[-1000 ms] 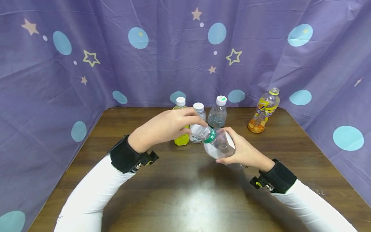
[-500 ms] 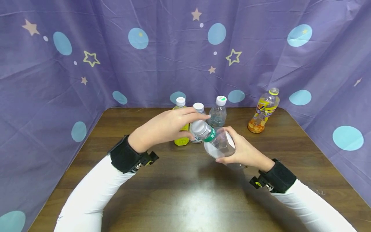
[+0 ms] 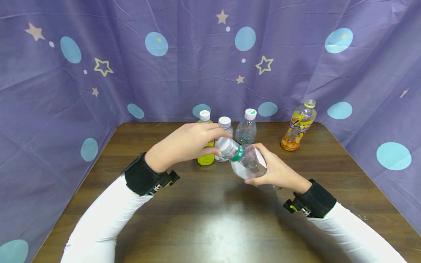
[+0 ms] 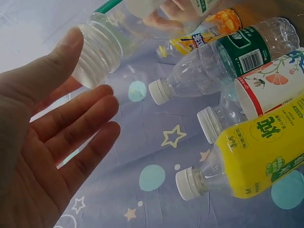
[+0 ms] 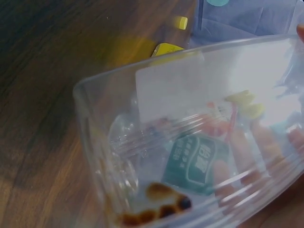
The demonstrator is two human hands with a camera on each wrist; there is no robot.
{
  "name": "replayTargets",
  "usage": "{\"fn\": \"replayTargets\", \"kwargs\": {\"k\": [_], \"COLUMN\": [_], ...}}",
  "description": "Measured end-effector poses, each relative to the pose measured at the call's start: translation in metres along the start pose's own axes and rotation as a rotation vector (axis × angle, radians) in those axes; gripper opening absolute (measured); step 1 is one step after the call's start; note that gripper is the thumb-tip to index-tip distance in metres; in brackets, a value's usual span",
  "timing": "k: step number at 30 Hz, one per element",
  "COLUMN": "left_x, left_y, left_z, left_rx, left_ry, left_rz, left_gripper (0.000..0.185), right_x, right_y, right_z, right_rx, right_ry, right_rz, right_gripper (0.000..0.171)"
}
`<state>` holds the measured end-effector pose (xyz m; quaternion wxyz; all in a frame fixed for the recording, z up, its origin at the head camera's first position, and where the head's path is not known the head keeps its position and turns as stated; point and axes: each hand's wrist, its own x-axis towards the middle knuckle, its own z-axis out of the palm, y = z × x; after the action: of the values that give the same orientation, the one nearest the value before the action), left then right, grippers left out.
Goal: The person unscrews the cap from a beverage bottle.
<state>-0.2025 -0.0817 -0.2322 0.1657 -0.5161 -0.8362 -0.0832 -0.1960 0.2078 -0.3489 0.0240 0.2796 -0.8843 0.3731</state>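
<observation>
Water bottle (image 3: 245, 160), clear with a green label band, sits tilted above the middle of the desk (image 3: 210, 226), its white cap (image 3: 224, 145) pointing toward ten o'clock. The right hand (image 3: 276, 171) wraps its body, fingers curled round it. The left hand (image 3: 187, 144) has thumb and fingertips at the cap; in the left wrist view its fingers look fairly straight, only touching. The cap is still on, so by my reading opening has barely begun. At twelve o'clock stand a yellow drink bottle (image 3: 205, 146), two clear bottles, and at one o'clock an orange juice bottle (image 3: 297, 126).
</observation>
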Motion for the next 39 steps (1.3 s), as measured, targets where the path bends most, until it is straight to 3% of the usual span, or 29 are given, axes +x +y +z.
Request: {"fn": "replayTargets", "kwargs": {"k": [7,14,26,34,39], "left_x": [0.0014,0.0013,0.0002,0.0006,-0.001], "left_y": [-0.0019,-0.0045,-0.0004,-0.0008,-0.0016], "left_z": [0.0003,0.0025,-0.0005,0.0009,0.0027], "left_rx": [-0.061,-0.075,0.011,-0.012,-0.029], "left_ry": [-0.003,0.043,-0.005,0.019,0.087], "left_rz": [0.027,0.09,0.002,0.039,0.093], "left_gripper": [0.053,0.052,0.047,0.055,0.058], "right_x": [0.0009,0.0007,-0.0003,-0.0011,-0.0016], "right_y": [-0.0008,-0.0023,0.001,0.0004,-0.0016], "right_z": [-0.0001,0.0,0.0007,0.0009,-0.0001], "right_rx": [-0.013,-0.008,0.002,0.025,0.023], "right_ry": [0.004,-0.006,-0.01,-0.015,-0.008], "right_rz": [-0.003,0.002,0.001,0.008,0.009], "right_gripper": [0.091,0.091,0.091,0.09,0.09]}}
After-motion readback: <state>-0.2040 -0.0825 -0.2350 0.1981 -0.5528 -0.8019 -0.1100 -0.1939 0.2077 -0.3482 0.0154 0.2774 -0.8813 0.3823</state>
